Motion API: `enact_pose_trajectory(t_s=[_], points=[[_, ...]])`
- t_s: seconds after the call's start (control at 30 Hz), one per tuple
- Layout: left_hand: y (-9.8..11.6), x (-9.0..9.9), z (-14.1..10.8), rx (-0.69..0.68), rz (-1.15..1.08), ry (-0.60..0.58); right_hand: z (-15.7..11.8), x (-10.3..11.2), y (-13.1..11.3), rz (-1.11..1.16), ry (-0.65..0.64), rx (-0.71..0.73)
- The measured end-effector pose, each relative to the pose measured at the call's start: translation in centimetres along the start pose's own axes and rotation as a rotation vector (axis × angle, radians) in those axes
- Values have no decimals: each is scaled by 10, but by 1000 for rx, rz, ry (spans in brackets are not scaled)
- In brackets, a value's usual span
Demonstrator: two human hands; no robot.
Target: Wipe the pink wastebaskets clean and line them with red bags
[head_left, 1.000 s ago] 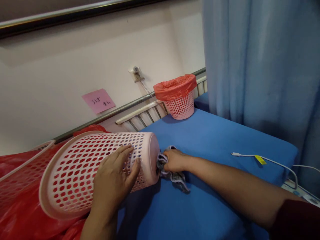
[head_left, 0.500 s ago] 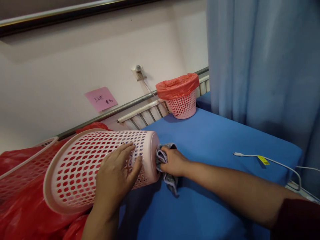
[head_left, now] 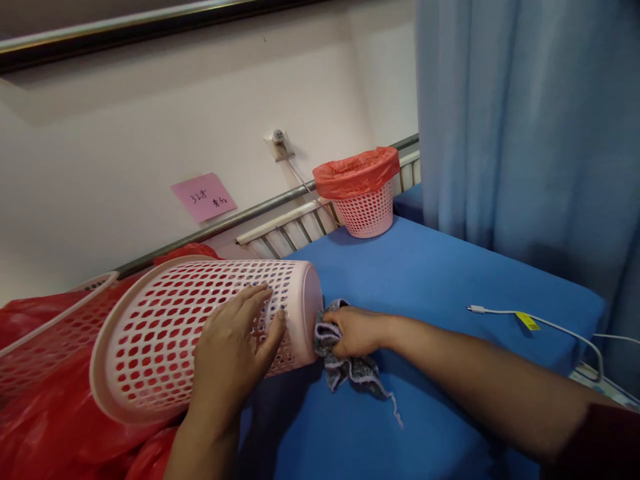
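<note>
A pink perforated plastic basket [head_left: 165, 333] lies on its side across the blue surface, its rim to the left and its base to the right. My left hand [head_left: 235, 340] rests on the basket's side near the base, fingers and thumb spread over the holes. A grey cloth with pale edging [head_left: 353, 373] is bunched in my right hand [head_left: 357, 331], which presses it against the basket's base. The cloth's lower end trails onto the blue surface, with a loose thread hanging off. My right fingertips are partly hidden in its folds.
A second pink basket [head_left: 367, 212] with a red bag liner stands upright at the back. Red plastic bags [head_left: 55, 407] and another basket [head_left: 60, 320] lie at left. A white cable [head_left: 500, 311] crosses the right side, near a blue curtain [head_left: 530, 133].
My right hand and the cloth have moved slightly right and down across the basket's base. More of the cloth now hangs below. My left hand stays on the basket.
</note>
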State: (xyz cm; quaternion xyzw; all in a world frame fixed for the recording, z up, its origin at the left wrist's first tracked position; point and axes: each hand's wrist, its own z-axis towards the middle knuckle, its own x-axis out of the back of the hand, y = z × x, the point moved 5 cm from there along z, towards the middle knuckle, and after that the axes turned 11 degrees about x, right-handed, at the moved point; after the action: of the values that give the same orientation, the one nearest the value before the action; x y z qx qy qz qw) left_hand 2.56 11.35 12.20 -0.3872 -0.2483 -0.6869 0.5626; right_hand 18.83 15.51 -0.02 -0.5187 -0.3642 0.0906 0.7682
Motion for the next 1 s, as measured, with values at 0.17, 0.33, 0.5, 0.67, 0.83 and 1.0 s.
enact_pose_trajectory(t_s=[0.17, 0.33, 0.5, 0.67, 0.83, 1.0], points=[[0, 3, 0, -3, 0, 12, 4, 5, 16, -81, 139, -80], [-2, 1, -1, -6, 8, 9, -3, 40, 3, 3, 628, 73], [-4, 1, -1, 16, -2, 2, -10, 17, -25, 101, 358, 505], [-6, 2, 0, 37, -47, -6, -7, 4, 2, -158, -175, 187], [-9, 0, 0, 50, -66, -28, -2, 62, 0, -110, 470, 171], [-10, 1, 0, 58, -108, -68, 3, 63, -36, -26, 750, 324]])
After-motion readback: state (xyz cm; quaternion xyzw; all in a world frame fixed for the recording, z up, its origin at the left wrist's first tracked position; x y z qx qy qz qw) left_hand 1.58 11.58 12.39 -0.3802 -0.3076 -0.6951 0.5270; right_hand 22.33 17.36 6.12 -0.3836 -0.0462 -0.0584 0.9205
